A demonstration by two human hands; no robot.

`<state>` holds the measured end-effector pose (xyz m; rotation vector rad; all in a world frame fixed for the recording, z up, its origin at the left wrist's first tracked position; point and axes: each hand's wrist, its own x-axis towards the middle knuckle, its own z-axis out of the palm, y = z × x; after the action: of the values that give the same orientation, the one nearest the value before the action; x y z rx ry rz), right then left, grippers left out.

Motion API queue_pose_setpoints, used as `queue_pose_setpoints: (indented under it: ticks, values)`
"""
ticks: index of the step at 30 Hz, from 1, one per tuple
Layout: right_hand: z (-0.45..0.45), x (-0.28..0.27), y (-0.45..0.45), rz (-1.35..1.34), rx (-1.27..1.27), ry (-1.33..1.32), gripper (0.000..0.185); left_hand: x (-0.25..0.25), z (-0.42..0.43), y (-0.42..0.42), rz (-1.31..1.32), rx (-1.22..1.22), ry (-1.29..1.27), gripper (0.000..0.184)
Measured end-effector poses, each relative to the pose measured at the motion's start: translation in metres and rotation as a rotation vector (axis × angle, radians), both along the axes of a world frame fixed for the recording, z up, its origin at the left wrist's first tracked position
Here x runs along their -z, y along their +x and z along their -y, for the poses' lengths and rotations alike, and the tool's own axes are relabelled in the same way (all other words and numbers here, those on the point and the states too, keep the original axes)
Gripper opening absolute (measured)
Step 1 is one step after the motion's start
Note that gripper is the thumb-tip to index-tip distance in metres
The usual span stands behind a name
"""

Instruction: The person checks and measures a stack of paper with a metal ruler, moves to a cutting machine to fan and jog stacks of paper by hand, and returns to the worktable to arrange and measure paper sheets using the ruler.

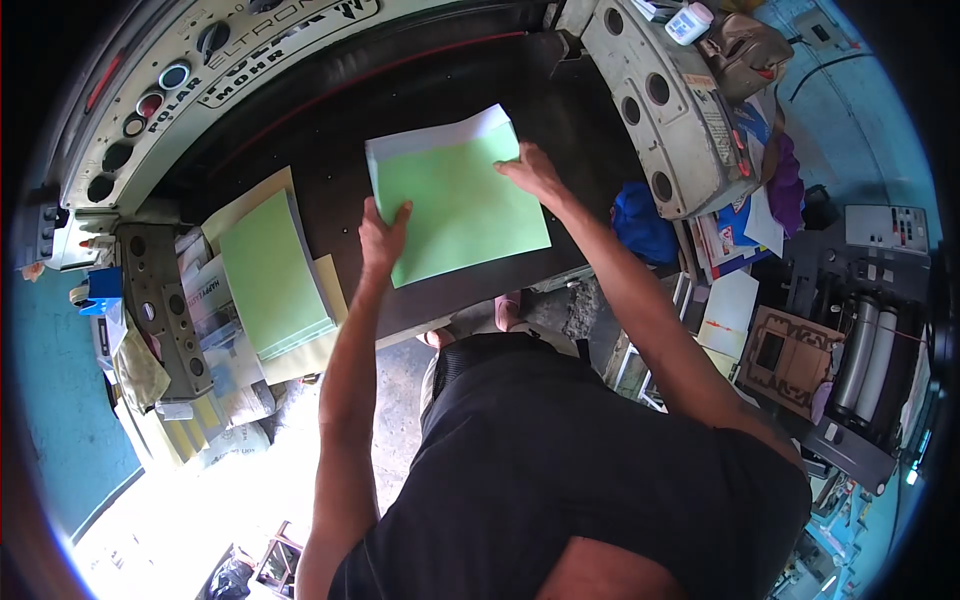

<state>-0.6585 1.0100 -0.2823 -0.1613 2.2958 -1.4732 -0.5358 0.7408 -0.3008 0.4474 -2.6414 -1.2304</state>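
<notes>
Mostly light-green paper (465, 215), far edge whitish.

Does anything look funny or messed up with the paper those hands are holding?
Yes, a little: the green paper between the left hand and right hand has a white strip along its far edge, and that strip looks wavy instead of straight.

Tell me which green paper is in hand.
The central green paper on the dark bed, gripped by the left hand and right hand; the other green paper, farther left, has no hand on it.
</notes>
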Motion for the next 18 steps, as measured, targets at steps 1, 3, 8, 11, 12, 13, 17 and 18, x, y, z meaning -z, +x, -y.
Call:
queue_pose_setpoints:
  ticks: [1,3,8,11,12,13,17,18]
  values:
    - [0.006,-0.001,0.006,-0.161,-0.008,0.272,0.041,-0.006,0.013,-0.016,0.274,-0.006,0.421,0.052]
    - [0.015,-0.012,0.010,-0.284,-0.044,0.569,0.045,-0.015,0.037,-0.029,0.406,-0.026,0.841,0.051]
    - [0.012,0.001,-0.009,-0.229,0.052,0.234,0.046,-0.012,0.030,-0.050,0.237,-0.020,0.486,0.034]
    - [0.004,-0.019,-0.003,-0.297,0.065,0.013,0.045,-0.055,0.010,-0.028,-0.033,-0.005,0.457,0.032]
    - [0.002,-0.036,0.005,-0.383,0.114,-0.138,0.043,-0.070,0.007,-0.022,-0.037,-0.004,0.457,0.032]
    - [-0.001,-0.051,0.012,-0.357,0.110,-0.252,0.041,-0.083,0.004,-0.016,-0.139,0.008,0.481,0.032]
    - [-0.009,-0.092,0.049,-0.285,0.127,-0.520,0.045,-0.107,0.006,0.012,-0.250,0.052,0.542,0.043]
    - [-0.011,-0.085,0.052,-0.284,0.128,-0.522,0.045,-0.110,0.007,0.016,-0.267,0.072,0.570,0.047]
